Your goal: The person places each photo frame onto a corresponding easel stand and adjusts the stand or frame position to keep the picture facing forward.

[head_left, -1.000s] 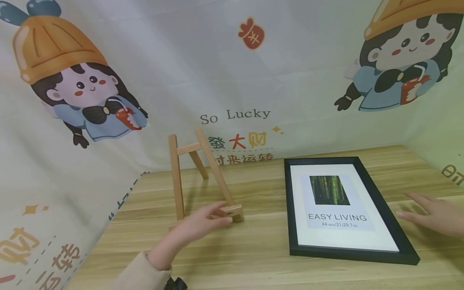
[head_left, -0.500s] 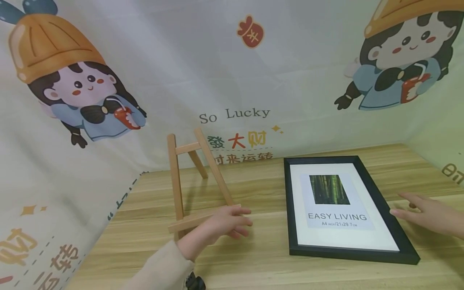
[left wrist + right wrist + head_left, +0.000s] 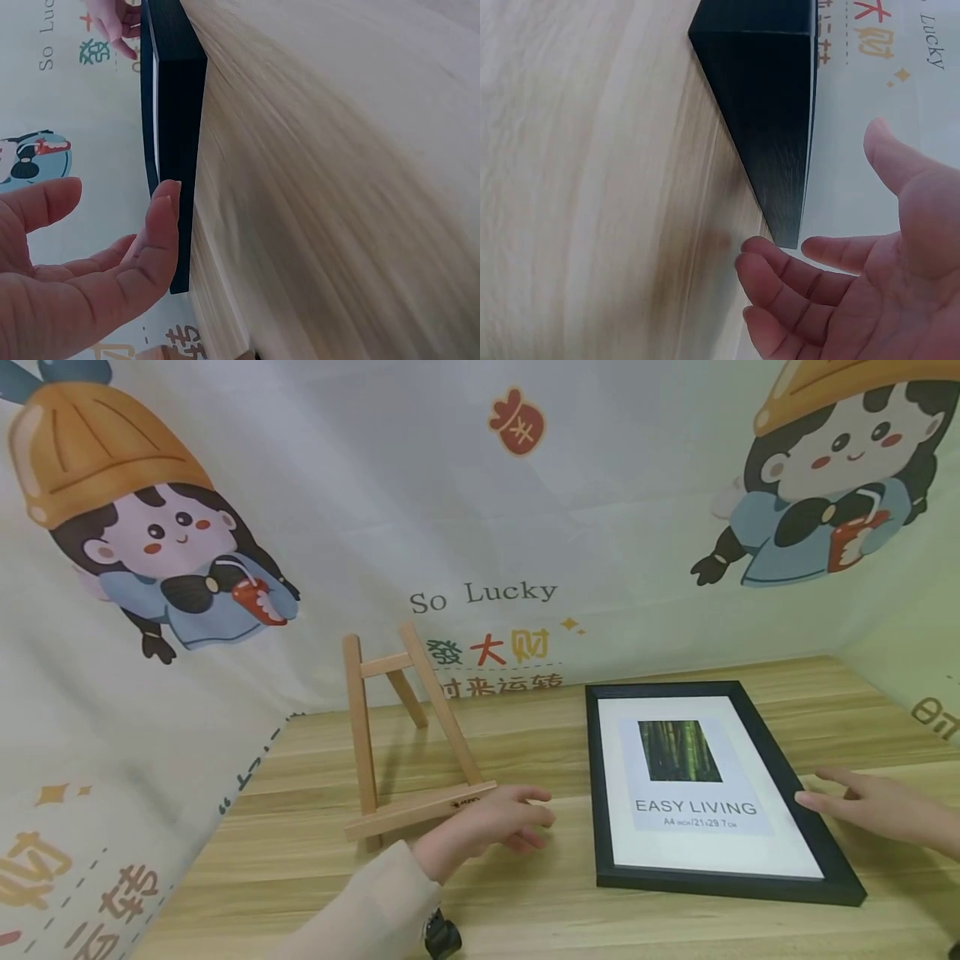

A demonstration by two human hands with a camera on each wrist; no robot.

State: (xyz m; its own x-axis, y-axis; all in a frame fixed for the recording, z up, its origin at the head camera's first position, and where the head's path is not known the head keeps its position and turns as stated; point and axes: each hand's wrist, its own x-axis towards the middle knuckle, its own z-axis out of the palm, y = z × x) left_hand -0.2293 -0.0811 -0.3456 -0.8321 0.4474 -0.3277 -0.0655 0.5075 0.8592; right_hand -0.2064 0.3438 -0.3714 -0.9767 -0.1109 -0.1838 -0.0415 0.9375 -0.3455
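We see our left hand [image 3: 491,825] loosely spread, the easel [image 3: 442,703] to its left. Our right hand's [image 3: 885,807] fingers are relaxed, the picture frame [image 3: 705,789] beside them.

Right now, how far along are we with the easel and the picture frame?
Done: the easel stands on the table.
In hand: the left hand and right hand are on either side of the picture frame; neither grips it.
Left: probably getting hold of the frame, which lies flat on the table, while nothing rests on the easel.
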